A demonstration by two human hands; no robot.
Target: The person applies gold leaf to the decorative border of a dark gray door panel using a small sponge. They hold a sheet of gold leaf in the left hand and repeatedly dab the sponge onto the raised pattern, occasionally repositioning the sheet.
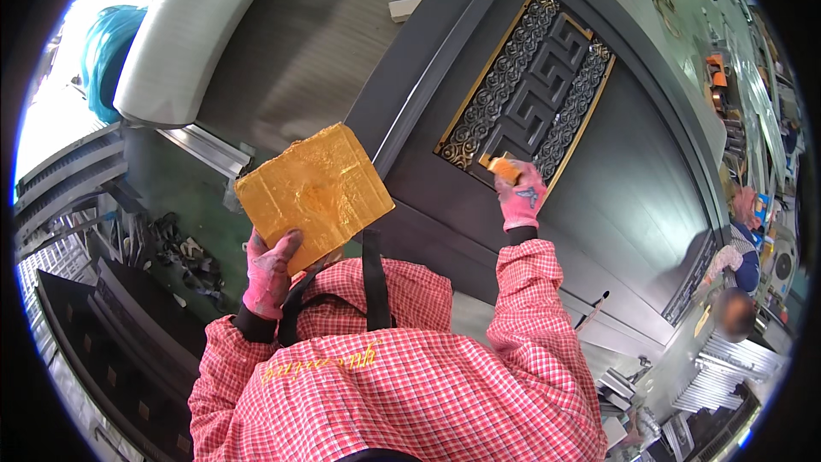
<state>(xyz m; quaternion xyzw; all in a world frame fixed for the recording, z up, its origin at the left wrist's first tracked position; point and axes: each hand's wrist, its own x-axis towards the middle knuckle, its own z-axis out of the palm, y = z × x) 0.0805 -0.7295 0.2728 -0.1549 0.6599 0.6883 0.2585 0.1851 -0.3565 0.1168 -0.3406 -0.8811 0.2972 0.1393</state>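
Observation:
My left hand (269, 274), in a pink glove, grips the lower edge of a square board (316, 192) coated in wet-looking gold paint, thumb on top. In my right hand (522, 197), also pink-gloved, is a small gold-stained sponge (503, 168); the fingers partly cover it. It is at the near end of a carved panel (539, 85) set in a dark grey door (445, 120). The panel has a raised key pattern between two scrollwork strips. Gold shows along its long edges and on the scrolls at the near left corner.
A big white foam roll (192, 43) lies at the upper left beside a blue-green coil (111, 60). Dark panels (111, 342) stand at the lower left. Another person (740, 257) is at the far right. Metal profiles (718, 372) lie at the lower right.

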